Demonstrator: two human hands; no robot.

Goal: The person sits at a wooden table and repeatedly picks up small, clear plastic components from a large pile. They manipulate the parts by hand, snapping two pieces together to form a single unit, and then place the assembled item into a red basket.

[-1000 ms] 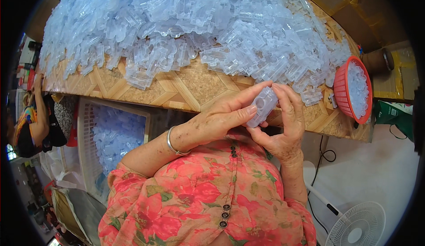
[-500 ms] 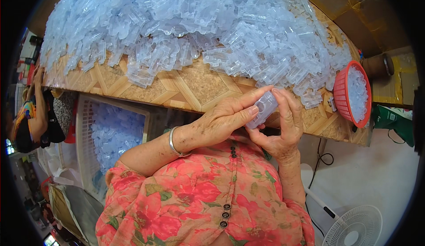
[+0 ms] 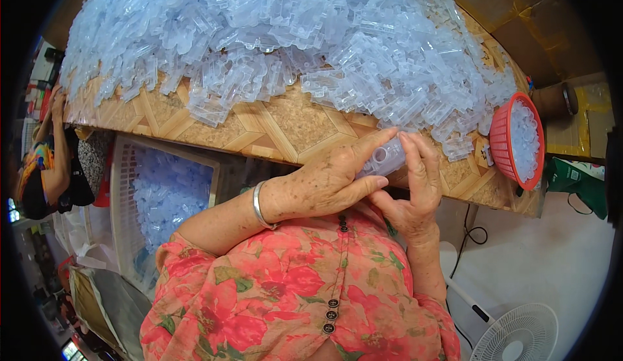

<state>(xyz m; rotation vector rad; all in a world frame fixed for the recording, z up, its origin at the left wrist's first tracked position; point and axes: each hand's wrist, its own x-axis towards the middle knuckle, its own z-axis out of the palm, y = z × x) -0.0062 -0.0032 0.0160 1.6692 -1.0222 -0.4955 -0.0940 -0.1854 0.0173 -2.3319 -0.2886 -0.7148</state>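
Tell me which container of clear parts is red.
The round red basket at the table's right edge; the crate below the table's left side is white.

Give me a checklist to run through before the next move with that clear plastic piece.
1. Clear plastic piece pinched in both hands: ok.
2. Left hand fingers on it: ok.
3. Right hand supporting it from below and the side: ok.
4. Whether the piece is fully snapped together: cannot tell.
5. Pile of clear parts on the table close ahead: ok.
6. Red basket sits at the table edge: ok.
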